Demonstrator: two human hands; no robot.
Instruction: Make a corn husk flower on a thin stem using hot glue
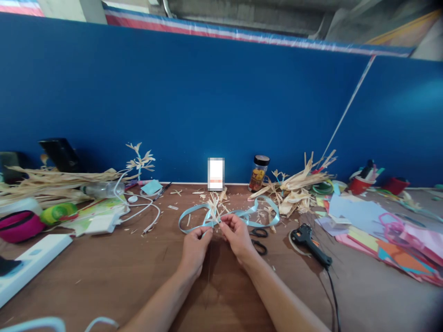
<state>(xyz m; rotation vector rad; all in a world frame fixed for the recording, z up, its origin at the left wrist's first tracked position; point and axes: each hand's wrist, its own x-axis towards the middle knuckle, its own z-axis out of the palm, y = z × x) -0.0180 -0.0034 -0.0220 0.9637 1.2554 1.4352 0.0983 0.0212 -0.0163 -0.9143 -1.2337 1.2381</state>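
My left hand [195, 251] is closed in a pinch, with the light blue ribbon [188, 211] running to its fingertips. Just to its right, my right hand [238, 237] pinches the base of a small flower of pale dried husk strips [215, 207]. The ribbon loops out on both sides of the flower and lies on the table. Exactly where the fingers meet the stem is hard to make out. Black-handled scissors [260, 247] lie partly hidden beside my right hand, with husk scraps scattered behind.
A black glue gun [311, 246] with a cord lies at right, near coloured paper sheets [356, 214]. Behind stand a dark-lidded jar [259, 174] and a husk bundle [297, 193]. At left are a white power strip [38, 263], a white cable [155, 214] and a finished-looking husk flower [140, 159].
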